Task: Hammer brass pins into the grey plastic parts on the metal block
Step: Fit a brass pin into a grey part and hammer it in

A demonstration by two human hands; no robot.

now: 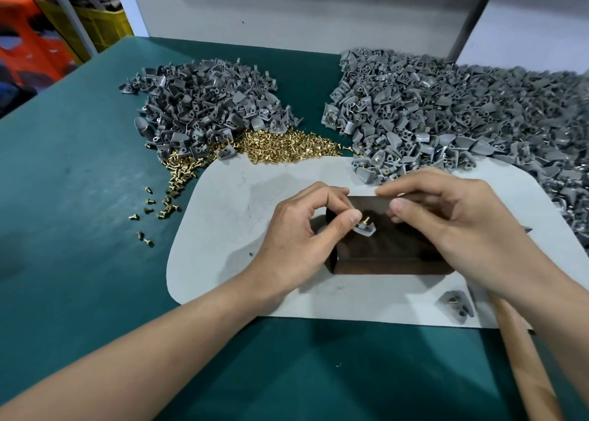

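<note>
On the block (pixel 382 261), a grey part (pixel 366 230) with its pin (pixel 365 220) is pinched by the left hand (pixel 302 232); the right hand's (pixel 462 226) grip cannot be told. The hammer (pixel 526 366) is needed next.

Wooden handle (pixel 532 382) cut off; right pile (pixel 462 111) blurred.

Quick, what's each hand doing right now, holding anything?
Left hand: pinching a grey plastic part on the metal block.
Right hand: fingers curled over the block; cannot tell if it holds anything.
</note>
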